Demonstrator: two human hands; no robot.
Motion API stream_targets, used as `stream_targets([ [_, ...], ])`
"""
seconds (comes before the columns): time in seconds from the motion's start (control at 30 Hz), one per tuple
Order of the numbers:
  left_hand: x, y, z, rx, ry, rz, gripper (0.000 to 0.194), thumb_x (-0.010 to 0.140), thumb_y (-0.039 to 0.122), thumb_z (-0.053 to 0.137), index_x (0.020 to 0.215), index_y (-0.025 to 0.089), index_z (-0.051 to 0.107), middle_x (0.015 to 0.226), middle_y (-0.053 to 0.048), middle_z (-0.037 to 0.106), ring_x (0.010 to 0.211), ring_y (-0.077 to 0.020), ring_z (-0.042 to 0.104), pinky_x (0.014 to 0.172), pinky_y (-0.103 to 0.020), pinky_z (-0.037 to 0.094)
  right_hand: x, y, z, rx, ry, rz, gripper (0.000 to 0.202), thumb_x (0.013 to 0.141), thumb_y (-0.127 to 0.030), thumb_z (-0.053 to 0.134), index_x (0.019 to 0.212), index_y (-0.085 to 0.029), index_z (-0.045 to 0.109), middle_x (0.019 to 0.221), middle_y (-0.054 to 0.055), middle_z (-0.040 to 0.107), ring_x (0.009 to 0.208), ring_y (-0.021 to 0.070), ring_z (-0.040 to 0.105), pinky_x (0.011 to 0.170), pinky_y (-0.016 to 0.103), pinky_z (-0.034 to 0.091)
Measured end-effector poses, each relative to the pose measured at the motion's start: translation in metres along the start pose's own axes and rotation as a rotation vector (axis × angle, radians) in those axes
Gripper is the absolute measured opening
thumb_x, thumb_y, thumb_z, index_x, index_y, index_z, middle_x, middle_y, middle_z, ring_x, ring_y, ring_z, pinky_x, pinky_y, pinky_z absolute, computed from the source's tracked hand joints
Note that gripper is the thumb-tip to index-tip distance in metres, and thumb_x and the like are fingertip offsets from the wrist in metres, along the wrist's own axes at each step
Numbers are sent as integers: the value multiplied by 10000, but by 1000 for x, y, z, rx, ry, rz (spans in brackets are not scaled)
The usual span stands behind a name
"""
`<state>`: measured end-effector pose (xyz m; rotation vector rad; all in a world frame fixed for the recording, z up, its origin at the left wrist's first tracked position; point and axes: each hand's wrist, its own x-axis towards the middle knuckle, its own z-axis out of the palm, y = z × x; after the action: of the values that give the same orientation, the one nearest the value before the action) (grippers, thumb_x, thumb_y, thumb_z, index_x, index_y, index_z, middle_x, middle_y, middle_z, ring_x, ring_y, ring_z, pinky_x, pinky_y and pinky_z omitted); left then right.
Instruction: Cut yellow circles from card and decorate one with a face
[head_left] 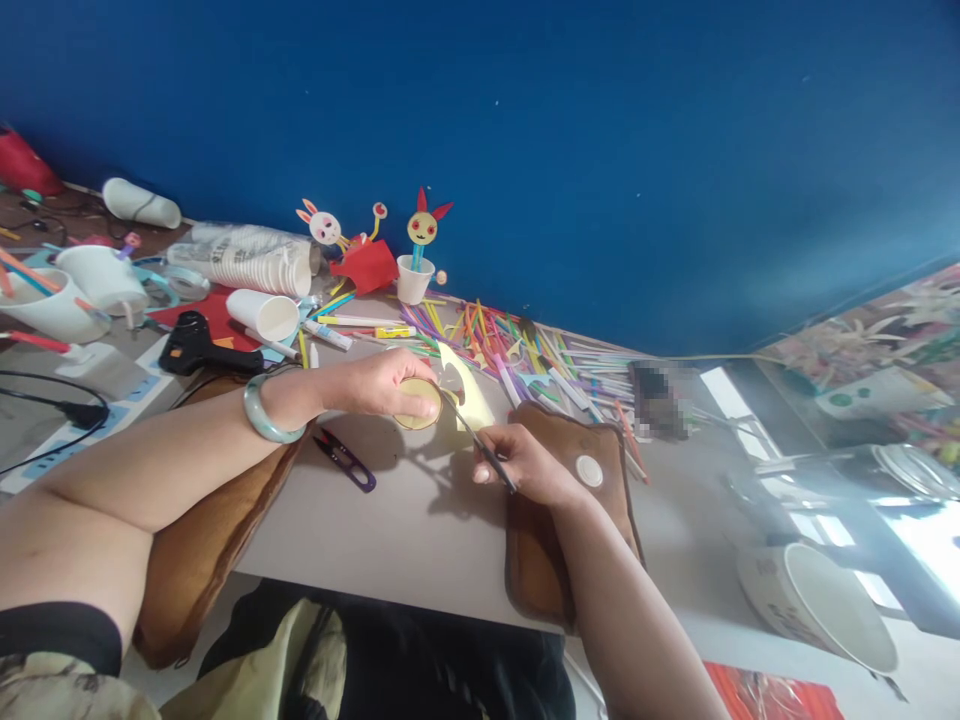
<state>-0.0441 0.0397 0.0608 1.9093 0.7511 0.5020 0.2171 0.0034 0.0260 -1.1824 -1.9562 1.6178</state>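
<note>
My left hand (397,385) holds a round yellow paper disc (417,408) between thumb and fingers above the table. My right hand (517,462) is closed around a pair of dark scissors (487,455), seen nearly edge-on. Their tip reaches the right edge of the disc, where a curved pale yellow paper offcut (466,390) stands out; whether it is still joined to the disc I cannot tell. On the table below my left hand lie purple thread snips (351,466). Under my right wrist is a brown cushion (536,540) with a small white disc (589,470) on it.
Loose coloured sticks (480,335) cover the table's back. Two paper animal figures, one in a white cup (413,280), stand by the blue wall. A black glue gun (199,345), bagged paper cups (247,258) and a cable (82,412) lie left. A white bowl (825,605) is at right.
</note>
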Motion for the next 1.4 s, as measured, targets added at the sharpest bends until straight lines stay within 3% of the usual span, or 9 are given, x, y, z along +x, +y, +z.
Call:
stream_targets([
  [0.2,1,-1,-1,5,38,-35,214,765,337,647,708,133,676,606,9,583,555,-96,498,492,-199,355,4,3,1,11,41,9,607,599,-594,791,534,-200,334,538,-66,333,553,75,281,509,239,203],
  [0.33,4,-5,0,-69,79,-37,283,828,369,602,660,144,642,591,7,566,564,-100,517,515,-202,391,5,3,2,40,155,-15,581,635,-617,743,559,-202,344,542,-69,327,549,74,266,513,240,203],
  [0.57,7,-10,1,-421,212,-221,320,845,410,533,852,149,718,924,-97,727,698,-179,681,579,-262,532,8,5,4,41,398,-38,510,740,-588,655,568,-202,370,562,-58,329,547,83,272,521,251,210],
  [0.8,9,-12,3,-561,252,-263,362,806,408,563,979,134,725,961,-111,724,791,-212,677,660,-306,542,10,12,4,8,601,-115,469,711,-567,700,585,-203,432,573,-31,458,566,110,395,552,261,308],
  [0.93,11,-13,10,-502,365,-248,279,796,380,618,921,164,743,965,-63,713,868,-176,629,742,-269,489,8,10,10,-3,550,-154,476,679,-610,718,624,-194,494,607,-21,505,575,112,406,557,262,327],
  [1.1,10,-6,15,-509,356,-210,183,738,267,693,888,168,730,761,-5,671,697,-122,574,633,-245,438,5,3,17,-8,437,-144,529,685,-683,679,641,-183,510,615,-26,475,588,109,395,555,255,316],
  [1.4,9,-3,16,-627,449,-248,297,609,178,801,837,137,615,732,9,628,656,-97,583,585,-215,453,1,-4,18,3,262,-119,584,698,-745,630,707,-168,534,640,-16,491,607,115,413,569,253,322],
])
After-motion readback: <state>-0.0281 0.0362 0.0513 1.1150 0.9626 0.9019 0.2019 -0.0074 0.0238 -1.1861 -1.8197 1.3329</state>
